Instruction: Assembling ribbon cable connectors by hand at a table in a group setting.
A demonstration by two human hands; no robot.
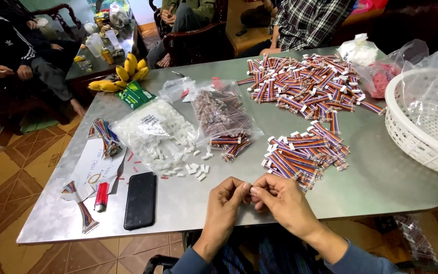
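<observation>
My left hand (224,205) and my right hand (282,200) meet over the near edge of the steel table (376,177), fingertips pinched together on a small wire connector piece (250,189) that is mostly hidden. Just beyond my right hand lies a pile of striped ribbon cables with white plugs (302,152). A larger heap of the same cables (310,83) covers the far side. Loose white plastic connectors (196,170) lie scattered in front of my left hand, spilling from a clear bag of white connectors (153,132).
A black phone (140,199), a red lighter (101,196) and a paper note (97,165) lie at the left. A white basket (422,127) stands at the right. Another clear bag of cables (221,114), bananas (122,73), and seated people beyond the far edge.
</observation>
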